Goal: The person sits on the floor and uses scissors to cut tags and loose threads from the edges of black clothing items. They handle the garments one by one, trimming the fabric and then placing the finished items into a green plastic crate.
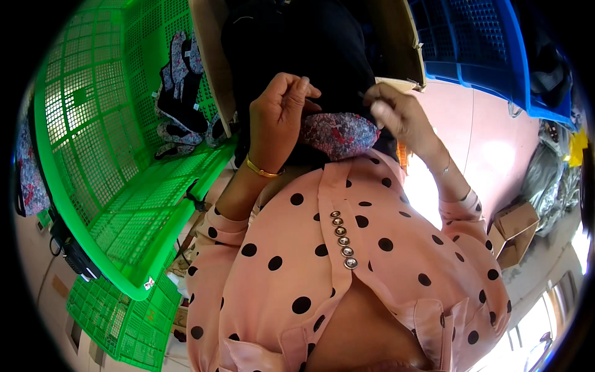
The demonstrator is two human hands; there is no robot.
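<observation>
Just beyond the dotted shirt [384,273], a floral cloth [341,136] lies on black fabric [297,53], between the left hand [277,118] and right hand [406,121]. Left thumb and fingertips draw close; the right curls loosely; whether either grips anything, I cannot tell. Unless pinned, the cloth could slide away.

Pale pink floor [458,105], bright glare [426,192]
</observation>
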